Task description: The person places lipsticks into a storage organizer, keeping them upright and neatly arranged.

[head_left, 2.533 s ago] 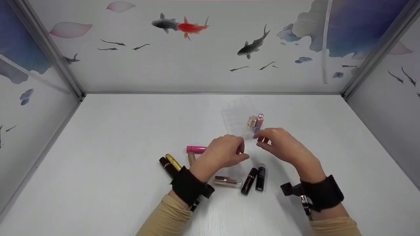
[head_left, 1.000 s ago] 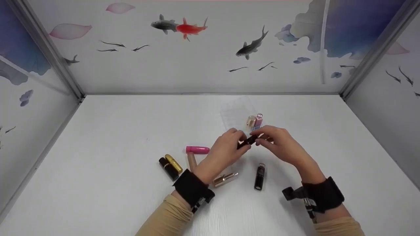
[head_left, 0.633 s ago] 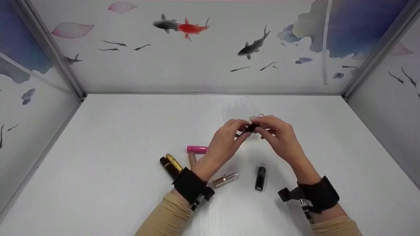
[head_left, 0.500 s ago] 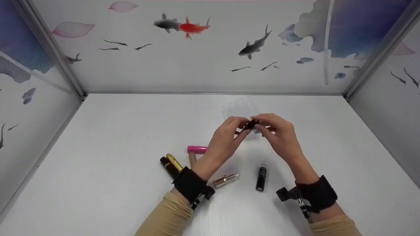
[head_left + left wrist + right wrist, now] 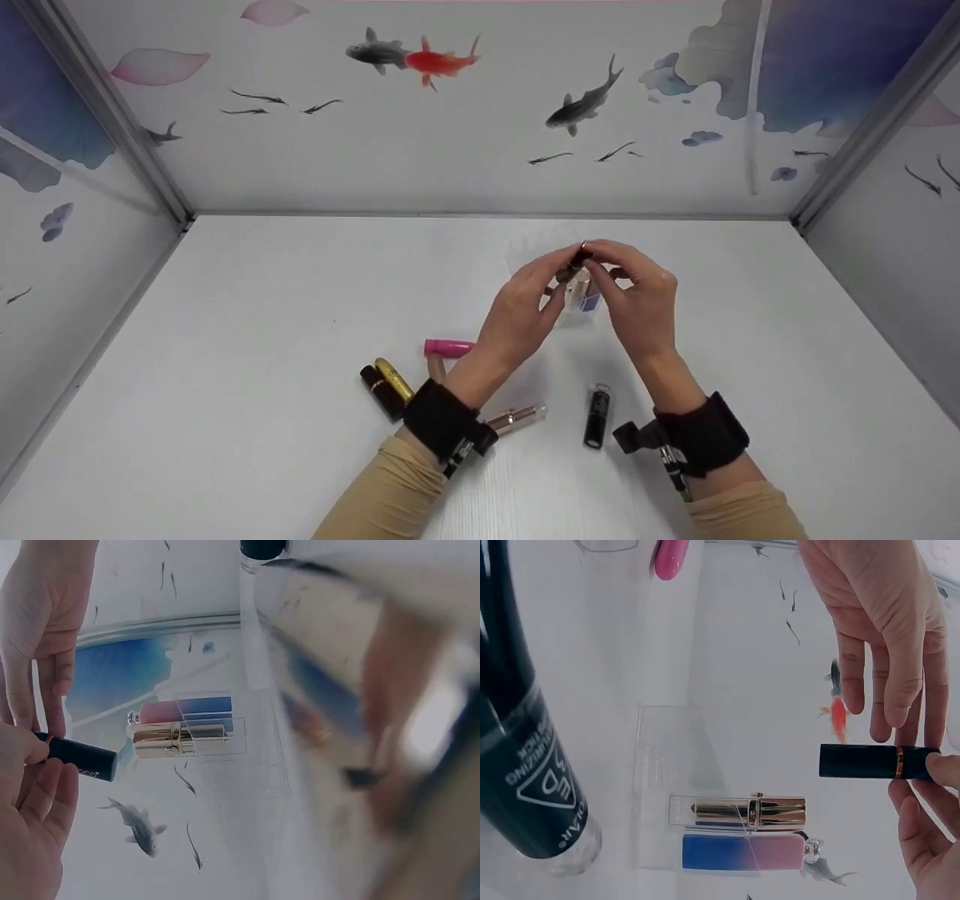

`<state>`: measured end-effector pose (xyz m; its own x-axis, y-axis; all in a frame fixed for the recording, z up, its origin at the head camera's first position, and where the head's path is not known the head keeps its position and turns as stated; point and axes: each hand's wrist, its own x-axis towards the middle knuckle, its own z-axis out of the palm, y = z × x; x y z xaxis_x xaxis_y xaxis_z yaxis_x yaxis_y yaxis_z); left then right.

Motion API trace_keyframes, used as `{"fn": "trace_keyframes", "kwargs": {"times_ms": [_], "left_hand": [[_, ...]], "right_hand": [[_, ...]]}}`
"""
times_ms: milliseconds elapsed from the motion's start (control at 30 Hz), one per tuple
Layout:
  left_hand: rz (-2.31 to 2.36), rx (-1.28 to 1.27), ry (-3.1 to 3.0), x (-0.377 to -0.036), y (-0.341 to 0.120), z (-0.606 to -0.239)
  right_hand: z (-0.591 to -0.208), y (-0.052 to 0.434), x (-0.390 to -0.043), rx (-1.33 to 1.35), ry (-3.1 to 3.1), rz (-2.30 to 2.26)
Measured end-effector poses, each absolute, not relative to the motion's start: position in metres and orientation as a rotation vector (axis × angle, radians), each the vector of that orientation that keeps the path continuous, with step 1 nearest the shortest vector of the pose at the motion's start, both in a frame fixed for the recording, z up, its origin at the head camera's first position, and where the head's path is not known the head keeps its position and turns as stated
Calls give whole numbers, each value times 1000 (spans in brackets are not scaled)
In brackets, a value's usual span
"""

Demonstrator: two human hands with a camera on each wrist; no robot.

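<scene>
A rose-gold tube [image 5: 517,417] on the bench [image 5: 262,337] is half hidden behind the left wrist strap; a beige tube [image 5: 436,367] shows only in part. The left wrist view is blurred on its right side. Both forearms reach forward, hands raised. The left hand [image 5: 521,311] and right hand [image 5: 637,296] each pinch an end of the black lipstick [image 5: 576,262], their grip curled round it above the clear rack [image 5: 581,304], which holds a gold tube [image 5: 750,811] and a pink-blue tube [image 5: 742,852].

Two lipsticks [image 5: 746,832] side by side in organiser [image 5: 667,787], held tube [image 5: 874,762] above, loose tubes [image 5: 596,415] nearer.
</scene>
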<state>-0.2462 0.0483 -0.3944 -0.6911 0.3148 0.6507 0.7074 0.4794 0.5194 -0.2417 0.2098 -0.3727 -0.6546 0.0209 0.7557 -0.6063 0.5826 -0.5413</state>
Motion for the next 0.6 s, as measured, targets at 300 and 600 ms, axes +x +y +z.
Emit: {"fn": "trace_keyframes", "kwargs": {"times_ms": [300, 600], "left_hand": [[-1055, -933, -2392, -256, 43, -397], [-1025, -1004, -2514, -263, 42, -403]], "right_hand": [[-380, 205, -255, 486, -2146, 925], [-385, 209, -261, 555, -2273, 833]]}}
